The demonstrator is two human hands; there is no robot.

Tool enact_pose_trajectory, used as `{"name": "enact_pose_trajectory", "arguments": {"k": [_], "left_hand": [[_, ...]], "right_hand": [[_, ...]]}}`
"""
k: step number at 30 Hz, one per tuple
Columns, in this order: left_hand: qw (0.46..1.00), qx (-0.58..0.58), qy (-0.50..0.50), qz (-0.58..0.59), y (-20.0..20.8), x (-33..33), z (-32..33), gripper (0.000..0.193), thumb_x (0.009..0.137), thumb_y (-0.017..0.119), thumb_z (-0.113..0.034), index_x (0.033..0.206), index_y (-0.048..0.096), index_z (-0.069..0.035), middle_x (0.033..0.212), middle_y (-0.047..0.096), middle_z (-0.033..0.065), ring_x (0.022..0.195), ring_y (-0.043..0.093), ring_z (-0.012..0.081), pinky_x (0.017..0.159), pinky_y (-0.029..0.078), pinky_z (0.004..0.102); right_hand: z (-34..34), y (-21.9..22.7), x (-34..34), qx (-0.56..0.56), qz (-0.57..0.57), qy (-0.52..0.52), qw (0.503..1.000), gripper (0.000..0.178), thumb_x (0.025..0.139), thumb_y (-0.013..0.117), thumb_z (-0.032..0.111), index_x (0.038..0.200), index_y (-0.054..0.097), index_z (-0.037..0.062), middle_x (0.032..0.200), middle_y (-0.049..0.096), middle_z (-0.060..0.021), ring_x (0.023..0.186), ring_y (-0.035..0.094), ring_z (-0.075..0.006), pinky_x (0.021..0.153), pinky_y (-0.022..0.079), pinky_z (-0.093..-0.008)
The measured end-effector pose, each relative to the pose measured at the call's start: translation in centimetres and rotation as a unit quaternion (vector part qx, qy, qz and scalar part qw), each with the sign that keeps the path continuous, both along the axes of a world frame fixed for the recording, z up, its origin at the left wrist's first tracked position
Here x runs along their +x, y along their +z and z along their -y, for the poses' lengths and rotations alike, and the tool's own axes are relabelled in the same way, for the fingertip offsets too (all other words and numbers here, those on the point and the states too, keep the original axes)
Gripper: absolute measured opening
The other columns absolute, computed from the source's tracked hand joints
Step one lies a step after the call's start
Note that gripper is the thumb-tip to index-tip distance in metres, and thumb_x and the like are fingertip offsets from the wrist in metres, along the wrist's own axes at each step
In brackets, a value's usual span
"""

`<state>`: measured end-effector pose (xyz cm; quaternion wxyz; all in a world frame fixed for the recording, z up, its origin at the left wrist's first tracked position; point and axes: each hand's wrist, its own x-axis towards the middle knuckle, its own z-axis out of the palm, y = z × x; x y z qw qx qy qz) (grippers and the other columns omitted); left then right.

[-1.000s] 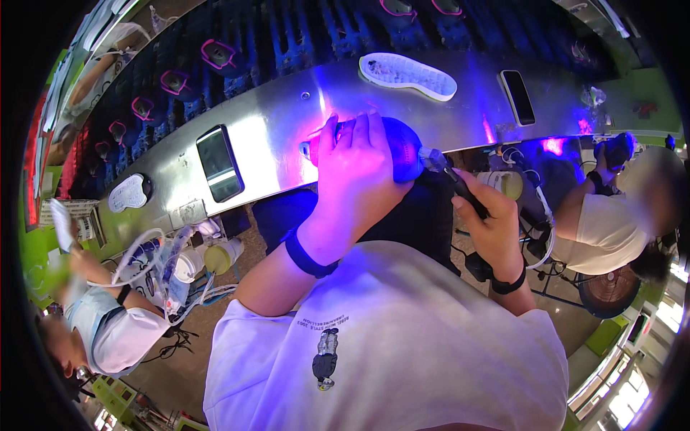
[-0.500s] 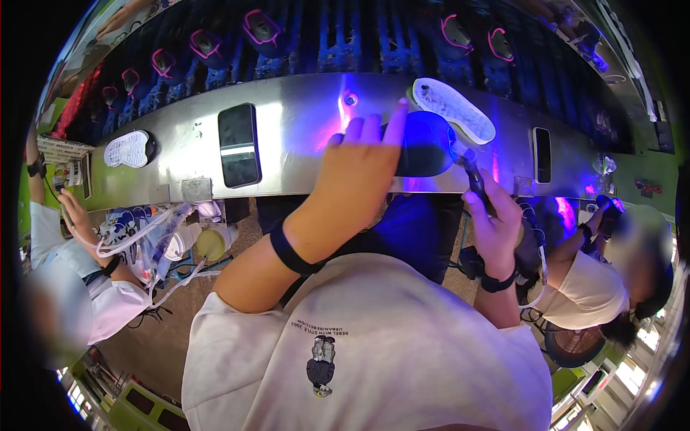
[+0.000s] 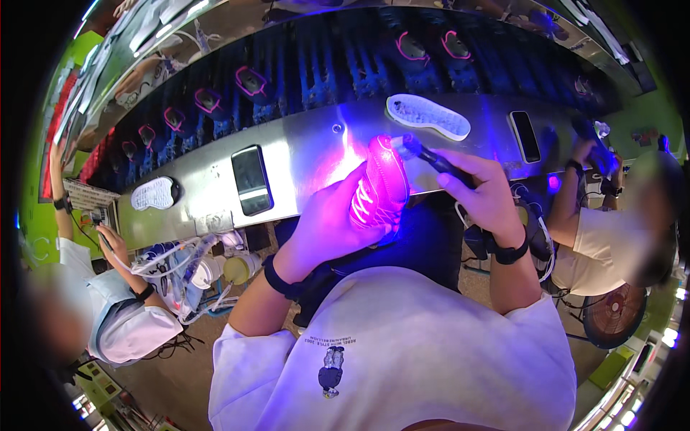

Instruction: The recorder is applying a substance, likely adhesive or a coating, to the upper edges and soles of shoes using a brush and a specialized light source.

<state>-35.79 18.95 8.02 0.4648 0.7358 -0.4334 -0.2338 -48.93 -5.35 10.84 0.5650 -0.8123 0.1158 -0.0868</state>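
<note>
Steel bench [image 3: 302, 154], dark conveyor [image 3: 309, 68] behind, green walls [image 3: 32, 208], floor fan [image 3: 614, 316] at rt.

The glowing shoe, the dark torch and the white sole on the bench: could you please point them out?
glowing shoe [image 3: 379, 183], head view, its side.
dark torch [image 3: 431, 156], head view, its barrel.
white sole [image 3: 427, 116], head view, its middle.

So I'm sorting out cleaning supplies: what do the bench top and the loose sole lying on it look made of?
The bench top looks like bare sheet metal, probably stainless steel: silvery, smooth, mirroring the violet light. The loose sole looks like pale moulded rubber or foam, matte, with a textured inner face; which of the two I cannot tell.
</note>
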Motion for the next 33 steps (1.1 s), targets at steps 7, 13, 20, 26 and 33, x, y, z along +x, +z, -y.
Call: {"name": "enact_pose_trajectory", "arguments": {"k": [7, 13, 20, 26, 33], "left_hand": [[0.995, 0.028, -0.027, -0.097, 2.1, -0.9, 0.5, 0.088, 0.071, 0.091, -0.024, 0.144, 0.046, 0.001, 0.125, 0.068, 0.0155, 0.113, 0.068, 0.0238, 0.098, 0.052, 0.0374], [0.978, 0.03, -0.014, -0.204, 1.6, -1.2, 1.0, 0.08, 0.073, 0.09, -0.027, 0.138, 0.053, 0.001, 0.121, 0.07, 0.0124, 0.11, 0.068, 0.0211, 0.096, 0.053, 0.0365], [0.919, 0.02, 0.006, -0.394, 0.3, -0.8, 1.6, 0.068, 0.083, 0.083, -0.021, 0.135, 0.051, 0.006, 0.122, 0.067, 0.0126, 0.111, 0.066, 0.0203, 0.097, 0.053, 0.0349], [0.885, 0.002, 0.044, -0.463, -1.4, -0.5, 1.6, 0.057, 0.091, 0.072, -0.018, 0.138, 0.049, 0.005, 0.122, 0.066, 0.0118, 0.11, 0.066, 0.0183, 0.097, 0.052, 0.0326], [0.883, 0.0, 0.082, -0.463, -3.6, 1.3, 1.1, 0.054, 0.092, 0.068, -0.01, 0.14, 0.047, 0.005, 0.122, 0.066, 0.0118, 0.11, 0.065, 0.0185, 0.098, 0.051, 0.0327]], "right_hand": [[-0.1, 0.1, -1.1, 0.019, 0.036, 0.02, 0.999, 0.041, 0.09, 0.072, 0.002, 0.13, 0.065, -0.0008, 0.109, 0.072, -0.0052, 0.096, 0.062, -0.0087, 0.087, 0.051, -0.0271], [0.5, -0.3, -2.3, 0.068, 0.018, 0.043, 0.997, 0.036, 0.09, 0.071, 0.001, 0.126, 0.068, 0.0, 0.113, 0.074, -0.0114, 0.099, 0.067, -0.0137, 0.092, 0.051, -0.0289], [0.1, -3.1, -3.1, 0.008, 0.012, -0.002, 1.0, 0.036, 0.088, 0.072, 0.0, 0.124, 0.068, -0.0008, 0.111, 0.074, -0.012, 0.1, 0.067, -0.0157, 0.093, 0.05, -0.0299], [-0.7, -5.6, -3.5, 0.098, -0.057, -0.008, 0.994, 0.039, 0.088, 0.072, 0.002, 0.127, 0.067, 0.0006, 0.112, 0.074, -0.01, 0.101, 0.066, -0.0142, 0.094, 0.05, -0.0295], [1.1, -4.8, -5.5, 0.137, -0.144, 0.087, 0.976, 0.039, 0.091, 0.071, 0.006, 0.129, 0.066, -0.002, 0.093, 0.068, -0.0016, 0.081, 0.06, -0.0082, 0.073, 0.05, -0.0254]]}}
